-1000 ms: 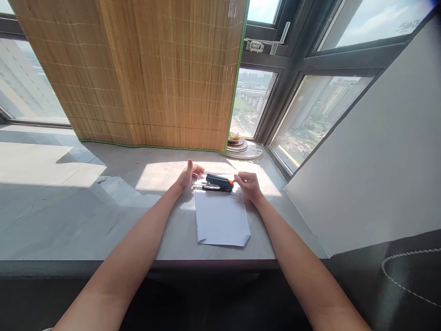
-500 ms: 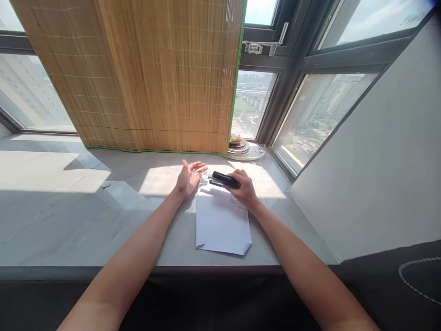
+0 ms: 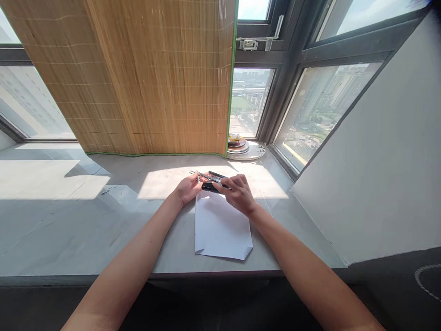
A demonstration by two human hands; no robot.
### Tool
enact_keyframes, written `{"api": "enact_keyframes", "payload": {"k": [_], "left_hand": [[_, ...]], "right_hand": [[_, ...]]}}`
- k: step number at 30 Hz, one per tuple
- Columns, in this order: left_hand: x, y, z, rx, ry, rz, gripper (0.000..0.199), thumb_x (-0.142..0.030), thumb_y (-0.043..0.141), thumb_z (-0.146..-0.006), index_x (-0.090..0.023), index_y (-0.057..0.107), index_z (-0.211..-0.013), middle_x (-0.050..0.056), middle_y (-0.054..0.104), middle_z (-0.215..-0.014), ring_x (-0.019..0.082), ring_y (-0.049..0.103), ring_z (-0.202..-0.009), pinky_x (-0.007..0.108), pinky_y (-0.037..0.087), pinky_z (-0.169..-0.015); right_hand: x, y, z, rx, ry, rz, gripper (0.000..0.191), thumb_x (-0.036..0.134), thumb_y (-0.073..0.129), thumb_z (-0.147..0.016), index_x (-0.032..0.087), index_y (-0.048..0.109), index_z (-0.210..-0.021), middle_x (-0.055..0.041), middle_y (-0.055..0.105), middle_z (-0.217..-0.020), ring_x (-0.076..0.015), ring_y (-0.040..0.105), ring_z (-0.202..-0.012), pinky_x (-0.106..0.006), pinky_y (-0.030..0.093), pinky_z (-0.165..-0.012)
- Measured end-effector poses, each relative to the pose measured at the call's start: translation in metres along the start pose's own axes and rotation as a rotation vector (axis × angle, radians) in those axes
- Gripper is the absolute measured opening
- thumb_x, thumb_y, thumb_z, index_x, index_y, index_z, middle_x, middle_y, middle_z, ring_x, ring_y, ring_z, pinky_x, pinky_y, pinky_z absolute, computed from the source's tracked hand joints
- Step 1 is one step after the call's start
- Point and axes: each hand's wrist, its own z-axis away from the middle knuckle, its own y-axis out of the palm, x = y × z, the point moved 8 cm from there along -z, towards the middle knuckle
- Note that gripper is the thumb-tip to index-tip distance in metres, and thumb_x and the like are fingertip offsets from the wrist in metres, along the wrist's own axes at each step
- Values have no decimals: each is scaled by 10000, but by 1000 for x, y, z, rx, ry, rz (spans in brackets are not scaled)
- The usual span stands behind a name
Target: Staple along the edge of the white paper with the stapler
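A black stapler (image 3: 208,186) hangs opened up over the top end of a white sheet of paper (image 3: 222,227). Its silver metal inner part points up and to the left. My right hand (image 3: 239,194) grips the stapler from the right with closed fingers. On the other side, my left hand (image 3: 188,188) has its fingers closed at the stapler's metal front end; the fingertips are small and partly hidden there. Two corners of the paper nearest me are bent.
The stone windowsill (image 3: 86,230) ends in a dark front edge. A bamboo blind (image 3: 161,82) hangs at the back, beside stacked plates (image 3: 250,151) in the window corner. A white wall (image 3: 372,170) slopes in on the right.
My left hand was open with fingers spread beside the stapler; its fingers have closed on the metal end. The stapler has turned and its parts stand farther apart.
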Motion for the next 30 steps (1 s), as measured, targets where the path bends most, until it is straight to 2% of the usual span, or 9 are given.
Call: {"api": "enact_keyframes", "payload": {"k": [3,5,7,10,17,21,24,27,30], "left_hand": [[-9,-11,-4,-93,88,-34,223,-261,502,-1049,-170,700,-1000,169,741,-1088,263,729,-1146,429,595,-1103],[-17,-19,-5,-172,166,-28,172,-195,524,-1007,-169,694,-996,192,729,-1208,270,682,-1284,416,555,-1164],[-22,-24,-4,-218,228,-38,164,-158,537,-984,-157,695,-1027,206,704,-1305,270,638,-1363,405,521,-1205],[-24,-20,-4,-186,277,-76,206,-161,522,-1007,-142,690,-1123,209,678,-1385,278,622,-1390,434,501,-1226],[-33,-18,2,-162,389,-158,240,-269,602,-1047,-146,674,-1241,185,716,-1331,243,721,-1220,438,545,-1155],[-42,-22,5,-198,459,-237,353,-376,623,-1049,-176,646,-1340,125,748,-1116,161,744,-872,330,634,-827],[-48,-17,10,-222,556,-377,387,-404,563,-1067,-197,627,-1387,73,702,-1008,121,642,-684,266,552,-587],[-56,-6,24,-262,706,-599,386,-436,533,-1078,-233,610,-1398,55,695,-1005,132,619,-687,274,528,-589],[-61,10,38,-248,800,-779,338,-465,588,-1056,-249,620,-1314,68,739,-1067,171,674,-794,316,557,-718]], "right_hand": [[-25,-14,-1,-120,269,-206,226,204,734,-934,320,800,-1117,-67,689,-988,-267,579,-937,-444,471,-879],[-37,-17,2,-143,402,-427,197,344,821,-882,286,807,-1070,-66,661,-954,-260,599,-885,-421,510,-793],[-42,-12,4,-80,462,-643,276,447,865,-837,266,813,-1039,-53,647,-936,-238,618,-845,-373,522,-700],[-39,0,6,35,462,-802,327,501,888,-813,254,827,-1018,-40,651,-918,-219,637,-836,-342,525,-688],[-46,23,12,90,514,-879,387,511,936,-739,245,840,-1004,-39,657,-934,-217,635,-867,-327,552,-705],[-52,29,16,156,547,-896,384,490,933,-733,241,839,-1010,-42,664,-949,-222,638,-890,-332,562,-726],[-55,31,18,193,554,-889,346,454,918,-743,237,837,-999,-44,670,-965,-226,642,-908,-334,560,-735],[-57,33,18,235,537,-859,294,414,898,-767,237,833,-992,-45,682,-975,-238,651,-932,-358,567,-780],[-54,21,11,190,461,-712,322,409,877,-820,268,819,-1103,-66,719,-1078,-280,649,-1049,-445,556,-929]]}}
